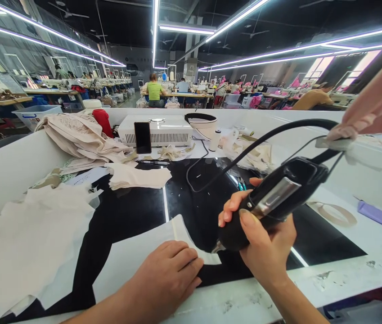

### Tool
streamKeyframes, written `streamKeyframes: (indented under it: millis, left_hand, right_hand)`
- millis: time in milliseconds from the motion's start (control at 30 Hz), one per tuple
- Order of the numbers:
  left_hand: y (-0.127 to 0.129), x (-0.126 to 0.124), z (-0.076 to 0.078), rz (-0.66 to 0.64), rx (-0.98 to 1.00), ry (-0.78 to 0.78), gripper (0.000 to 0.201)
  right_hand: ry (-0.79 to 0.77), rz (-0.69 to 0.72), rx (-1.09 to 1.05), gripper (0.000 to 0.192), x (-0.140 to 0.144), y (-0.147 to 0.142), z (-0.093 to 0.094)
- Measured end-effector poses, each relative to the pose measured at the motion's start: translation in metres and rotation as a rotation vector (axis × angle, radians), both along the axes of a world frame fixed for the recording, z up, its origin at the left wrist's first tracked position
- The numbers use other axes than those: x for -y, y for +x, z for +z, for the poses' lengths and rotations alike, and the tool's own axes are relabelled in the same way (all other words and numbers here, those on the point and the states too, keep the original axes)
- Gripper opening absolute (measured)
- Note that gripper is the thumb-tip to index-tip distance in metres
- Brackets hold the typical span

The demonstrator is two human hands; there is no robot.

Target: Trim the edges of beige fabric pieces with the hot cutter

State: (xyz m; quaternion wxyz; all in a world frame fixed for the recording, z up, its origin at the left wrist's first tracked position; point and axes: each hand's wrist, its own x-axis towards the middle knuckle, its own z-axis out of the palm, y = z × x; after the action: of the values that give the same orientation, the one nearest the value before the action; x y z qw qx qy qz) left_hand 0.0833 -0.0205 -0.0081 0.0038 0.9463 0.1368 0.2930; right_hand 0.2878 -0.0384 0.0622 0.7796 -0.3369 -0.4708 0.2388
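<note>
Right hand (265, 238) fingers clamped round black handheld tool (271, 202); metal tip touches white fabric piece (137, 256). Left hand (168, 274) flat on fabric, fingers together. Cord (244, 153) loops upward.

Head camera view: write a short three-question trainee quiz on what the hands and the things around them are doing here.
1. True or false: the right hand grips a black corded hand tool with its tip down at the edge of the white fabric piece.
2. What does the left hand do?
A. lifts the phone
B. presses flat on the white fabric piece
C. pulls the cord
3. Fill in: the dark phone stands propped against the white ____ at the back of the table.

Key
1. true
2. B
3. machine box
</note>
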Motion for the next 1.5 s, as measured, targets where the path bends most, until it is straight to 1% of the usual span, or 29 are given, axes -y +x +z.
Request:
streamKeyframes:
  millis: [133, 300, 400, 667, 833, 967, 1167, 1267, 1367, 1433, 1500]
  left_hand:
    - [-0.001, 0.000, 0.000, -0.002, 0.010, -0.006, 0.027]
    - [0.002, 0.001, 0.001, -0.007, 0.023, -0.002, 0.027]
    - [0.003, 0.002, 0.002, -0.001, 0.027, 0.001, 0.029]
    - [0.004, 0.002, 0.003, 0.000, 0.038, 0.005, 0.031]
    - [0.002, 0.001, 0.003, -0.009, 0.028, 0.001, 0.033]
    - [0.001, 0.000, 0.003, -0.001, 0.019, -0.005, 0.031]
    - [0.001, 0.000, 0.003, -0.009, 0.034, -0.008, 0.031]
    - [-0.004, -0.004, 0.008, -0.029, 0.064, -0.094, 0.032]
    - [-0.012, -0.013, 0.018, -0.009, 0.072, -0.213, 0.031]
    - [-0.017, -0.022, 0.025, 0.031, 0.070, -0.215, 0.031]
    - [-0.022, -0.029, 0.029, 0.069, 0.039, -0.189, 0.032]
  right_hand:
    - [-0.002, 0.019, -0.055, 0.030, 0.003, -0.002, 0.005]
    - [-0.002, 0.079, -0.044, 0.043, 0.011, -0.006, 0.004]
    - [-0.006, 0.106, -0.042, 0.044, 0.014, -0.008, 0.002]
    - [-0.034, 0.089, -0.027, 0.042, 0.014, -0.009, 0.004]
    - [-0.015, 0.019, -0.047, 0.044, 0.017, 0.000, 0.006]
    - [-0.018, 0.006, -0.030, 0.041, 0.018, 0.002, 0.004]
    - [-0.027, 0.002, -0.008, 0.041, 0.014, -0.002, -0.001]
    - [-0.033, 0.009, -0.014, 0.041, 0.012, -0.002, -0.005]
    - [-0.021, 0.030, -0.003, 0.043, 0.006, 0.002, -0.007]
    - [-0.021, 0.021, 0.022, 0.038, 0.001, 0.007, -0.005]
    - [-0.032, -0.024, 0.041, 0.027, -0.006, 0.013, -0.002]
